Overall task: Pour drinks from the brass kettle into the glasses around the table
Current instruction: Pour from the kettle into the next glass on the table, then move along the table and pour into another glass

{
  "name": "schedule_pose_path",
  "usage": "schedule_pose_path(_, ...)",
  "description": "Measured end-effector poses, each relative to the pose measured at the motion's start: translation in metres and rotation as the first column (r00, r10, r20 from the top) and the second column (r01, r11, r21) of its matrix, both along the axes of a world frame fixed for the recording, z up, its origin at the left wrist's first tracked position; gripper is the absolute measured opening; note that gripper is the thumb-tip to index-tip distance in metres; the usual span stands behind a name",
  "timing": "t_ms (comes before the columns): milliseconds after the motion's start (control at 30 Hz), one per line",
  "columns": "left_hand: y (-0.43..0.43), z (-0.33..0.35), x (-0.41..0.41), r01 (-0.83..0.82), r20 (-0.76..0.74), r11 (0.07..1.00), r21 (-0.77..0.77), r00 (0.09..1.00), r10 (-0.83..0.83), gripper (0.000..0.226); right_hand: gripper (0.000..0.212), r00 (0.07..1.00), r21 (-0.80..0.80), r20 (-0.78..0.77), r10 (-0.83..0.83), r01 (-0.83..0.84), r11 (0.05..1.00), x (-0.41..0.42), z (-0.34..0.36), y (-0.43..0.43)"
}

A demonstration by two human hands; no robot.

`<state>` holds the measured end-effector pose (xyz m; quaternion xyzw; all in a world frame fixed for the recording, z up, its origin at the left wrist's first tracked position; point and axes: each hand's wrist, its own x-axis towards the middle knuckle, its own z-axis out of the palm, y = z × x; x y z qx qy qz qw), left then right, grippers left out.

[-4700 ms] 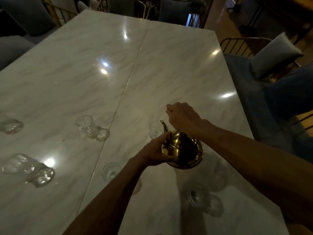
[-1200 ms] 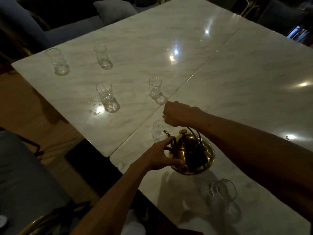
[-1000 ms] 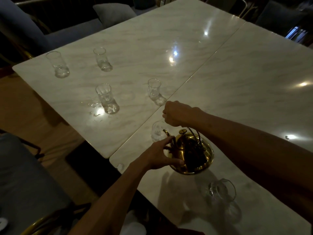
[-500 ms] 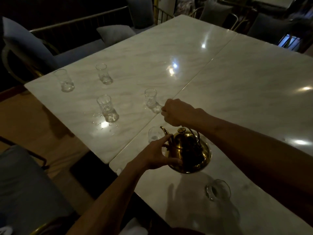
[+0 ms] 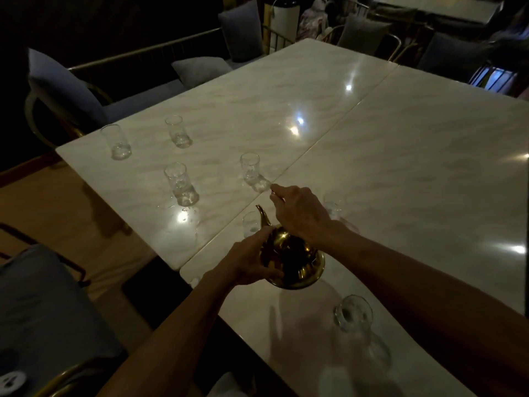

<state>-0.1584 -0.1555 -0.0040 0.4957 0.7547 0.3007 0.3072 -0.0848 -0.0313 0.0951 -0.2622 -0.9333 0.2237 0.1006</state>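
The brass kettle [image 5: 297, 265] is held just above the marble table [image 5: 400, 156], near its front corner. My right hand [image 5: 300, 213] grips the kettle's handle from above. My left hand [image 5: 252, 262] cups the kettle's left side. The spout points up and away, next to a small clear glass [image 5: 250, 224] right behind it. Another glass [image 5: 332, 206] is partly hidden behind my right hand. A glass [image 5: 353, 312] stands close to me on the right. Several more glasses stand on the left slab, among them one [image 5: 252, 170] near the seam and one [image 5: 181, 183] by spilled drops.
Two marble slabs meet at a seam [image 5: 329, 138]. Spilled drops [image 5: 183, 213] glint on the left slab. Cushioned chairs [image 5: 65, 87] with brass frames ring the table; a grey seat [image 5: 43, 305] is at lower left. The room is dim.
The view has swung up and left, showing more of the far seating. The kettle and both hands have lifted slightly, with the spout still beside the same small glass.
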Motion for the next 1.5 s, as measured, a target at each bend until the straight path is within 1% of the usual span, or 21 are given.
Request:
schedule_pose_path(67, 0.002, 0.006, 0.0, -0.004, -0.03, 1.0, 0.019, 1.0, 0.005, 0.095, 0.032, 0.999, -0.007, -0.044, 0.005, -0.006, 1.0, 0.004, 0.009, 0.001)
schedule_pose_path(167, 0.008, 0.019, -0.002, -0.007, -0.063, 0.997, 0.082, 0.998, 0.013, 0.094, 0.032, 0.996, 0.026, -0.085, 0.006, -0.004, 1.0, 0.004, 0.024, 0.007)
schedule_pose_path(267, 0.018, 0.031, -0.008, -0.001, -0.058, 0.992, 0.13, 0.998, 0.008, 0.094, 0.03, 0.993, 0.04, -0.121, -0.018, 0.023, 0.999, -0.001, 0.037, 0.014)
schedule_pose_path(400, 0.042, 0.043, -0.026, 0.032, -0.061, 0.991, 0.128, 0.998, -0.025, 0.098, 0.027, 0.99, 0.049, -0.129, -0.057, 0.064, 0.997, -0.016, 0.053, 0.032)
schedule_pose_path(500, 0.06, 0.046, -0.043, 0.066, -0.05, 0.988, 0.138, 0.997, -0.06, 0.097, 0.026, 0.996, 0.059, -0.071, -0.045, 0.049, 0.997, -0.034, 0.062, 0.048)
schedule_pose_path(600, 0.079, 0.046, -0.064, 0.088, -0.037, 0.987, 0.134, 0.996, -0.084, 0.1, 0.027, 0.997, 0.063, -0.017, -0.074, 0.075, 0.995, -0.057, 0.066, 0.064)
schedule_pose_path(633, 0.085, 0.045, -0.073, 0.101, -0.029, 0.986, 0.129, 0.995, -0.098, 0.102, 0.028, 0.996, 0.057, -0.016, -0.091, 0.092, 0.994, -0.066, 0.067, 0.07)
schedule_pose_path(700, 0.097, 0.041, -0.091, 0.126, -0.014, 0.986, 0.108, 0.992, -0.125, 0.103, 0.03, 0.994, 0.056, 0.034, -0.105, 0.103, 0.993, -0.085, 0.066, 0.079)
schedule_pose_path(767, 0.107, 0.039, -0.111, 0.154, 0.009, 0.984, 0.09, 0.988, -0.155, 0.101, 0.03, 0.99, 0.07, 0.106, -0.096, 0.089, 0.994, -0.105, 0.063, 0.088)
schedule_pose_path(833, 0.119, 0.035, -0.131, 0.182, 0.031, 0.98, 0.084, 0.982, -0.185, 0.097, 0.029, 0.984, 0.041, 0.132, -0.116, 0.111, 0.993, -0.125, 0.06, 0.099)
schedule_pose_path(900, 0.129, 0.03, -0.15, 0.204, 0.06, 0.977, 0.061, 0.976, -0.208, 0.099, 0.029, 0.978, 0.045, 0.164, -0.13, 0.125, 0.991, -0.145, 0.056, 0.108)
schedule_pose_path(1000, 0.141, 0.017, -0.176, 0.218, 0.12, 0.976, 0.008, 0.969, -0.217, 0.108, 0.029, 0.962, 0.05, 0.24, -0.13, 0.121, 0.991, -0.175, 0.049, 0.118)
schedule_pose_path(1167, 0.154, -0.001, -0.213, 0.219, 0.175, 0.974, -0.049, 0.962, -0.208, 0.113, 0.029, 0.943, 0.033, 0.292, -0.158, 0.155, 0.987, -0.22, 0.028, 0.137)
schedule_pose_path(1333, 0.164, -0.019, -0.24, 0.215, 0.24, 0.974, -0.066, 0.951, -0.193, 0.111, 0.03, 0.909, 0.027, 0.388, -0.15, 0.151, 0.988, -0.258, 0.011, 0.15)
schedule_pose_path(1500, 0.175, -0.032, -0.261, 0.222, 0.306, 0.973, -0.066, 0.932, -0.192, 0.107, 0.029, 0.884, 0.002, 0.431, -0.182, 0.2, 0.98, -0.288, -0.008, 0.167)
